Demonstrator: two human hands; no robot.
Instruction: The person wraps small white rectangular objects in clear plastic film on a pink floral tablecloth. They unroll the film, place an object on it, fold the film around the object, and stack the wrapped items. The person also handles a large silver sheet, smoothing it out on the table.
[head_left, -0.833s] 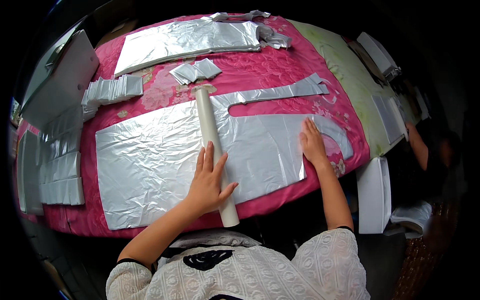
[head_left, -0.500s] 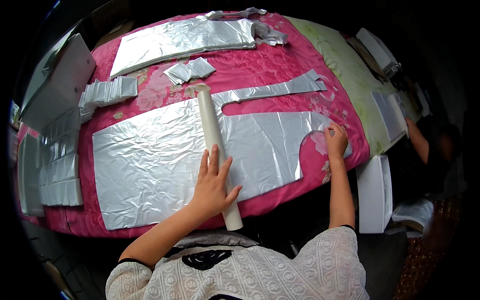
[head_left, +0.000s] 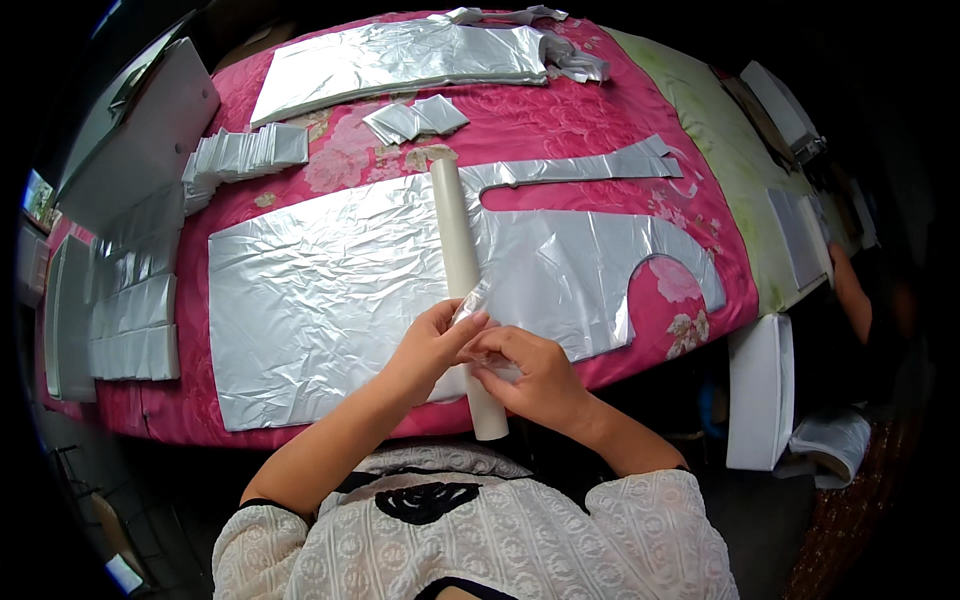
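Observation:
A silvery-clear plastic apron (head_left: 310,290), flat and wrinkled, lies on the pink floral cloth, with long strap ends and rounded cutouts at its right side. Across its middle rests a cream-coloured tube (head_left: 458,230). Just over the tube's near half, my left hand (head_left: 435,343) and my right hand (head_left: 535,372) come together. Both are closed on a bunched piece of thin clear plastic film (head_left: 478,300), which rises between the fingers. Whether this film is part of the apron's top layer is hard to make out.
Folded plastic packets (head_left: 245,158) stand in a row at the left, with several more packets (head_left: 135,300) below. Three or so square packets (head_left: 415,118) lie beyond the tube. A thick stack of plastic aprons (head_left: 400,65) lies at the back. At right are a white box (head_left: 760,390) and another person's arm (head_left: 850,295).
My right hand has left the apron's right end and come to the tube beside my left hand. My left hand has lifted off the tube and closed on film. The view has shifted.

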